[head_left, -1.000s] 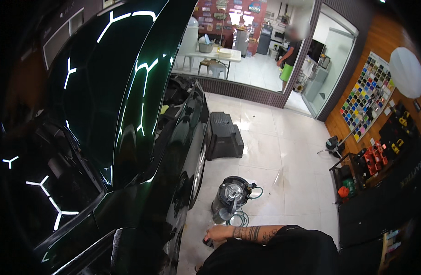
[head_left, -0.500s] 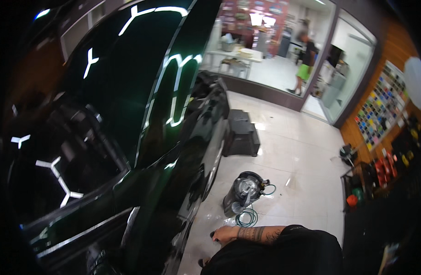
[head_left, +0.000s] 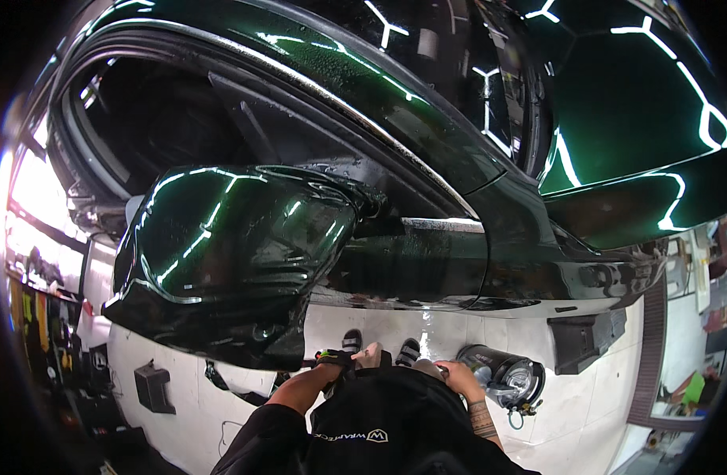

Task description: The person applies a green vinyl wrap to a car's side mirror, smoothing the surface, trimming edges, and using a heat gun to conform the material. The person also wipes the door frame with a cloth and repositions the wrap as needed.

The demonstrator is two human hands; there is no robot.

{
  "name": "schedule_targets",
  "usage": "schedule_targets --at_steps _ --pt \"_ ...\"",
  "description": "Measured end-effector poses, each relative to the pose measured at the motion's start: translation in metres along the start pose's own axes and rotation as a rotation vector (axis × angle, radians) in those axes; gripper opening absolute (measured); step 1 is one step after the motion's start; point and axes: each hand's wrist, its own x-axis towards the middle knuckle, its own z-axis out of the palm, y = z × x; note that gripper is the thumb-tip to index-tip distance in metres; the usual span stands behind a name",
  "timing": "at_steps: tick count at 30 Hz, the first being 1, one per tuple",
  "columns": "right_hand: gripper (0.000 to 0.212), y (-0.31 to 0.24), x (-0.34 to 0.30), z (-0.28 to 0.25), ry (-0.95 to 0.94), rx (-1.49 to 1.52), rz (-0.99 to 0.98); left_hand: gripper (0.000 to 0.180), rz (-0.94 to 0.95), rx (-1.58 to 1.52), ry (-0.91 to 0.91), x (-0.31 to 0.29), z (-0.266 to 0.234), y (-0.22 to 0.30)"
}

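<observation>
1. View has swung: half a second ago it runs along the front of the glossy dark-green car; now it faces the side and looks down.
2. Main change: a large, rounded, glossy dark-green side mirror now fills left of centre, on the car's side by the dark window opening. Its lower edge looks wrinkled, like loose film; can't confirm the material.
3. Left hand is now in view, low in front of the black-clothed torso, below the mirror's lower right corner. Something dark with a green accent is at the wrist end; outline unclear, grip can't be told.
4. Right hand, tattooed forearm behind it, now sits right of the torso. Fingers look curled, something dark by them; can't tell if the grip holds it.
5. Dark round canister with a silver-grey top now shows just right of the right hand, on the pale tiled floor.
6. Meaning, as judged: the mirror is close enough to work on, but neither hand appears to touch it, so this reads as a pause or repositioning, not active handling.
7. Clear beads, likely water, dot the glossy roof edge.
</observation>
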Motion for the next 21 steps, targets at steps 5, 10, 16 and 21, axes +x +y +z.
schedule_targets --at_steps 5,10,16,21 --pt "0.034 0.018 0.001 -0.037 -0.031 -0.046 -0.014 0.04 -0.037 -0.091 0.02 0.027 0.003 0.068" --pt "0.034 0.053 0.004 -0.052 -0.051 -0.132 -0.03 0.04 -0.115 -0.105 0.026 -0.001 0.018 0.072" --pt "0.033 0.059 0.011 -0.063 -0.064 -0.097 -0.008 0.042 -0.345 0.008 -0.063 -0.088 0.032 0.037" --pt "0.037 0.07 0.021 -0.051 -0.115 -0.09 -0.062 0.046 -0.31 0.149 -0.139 -0.112 0.035 0.046"
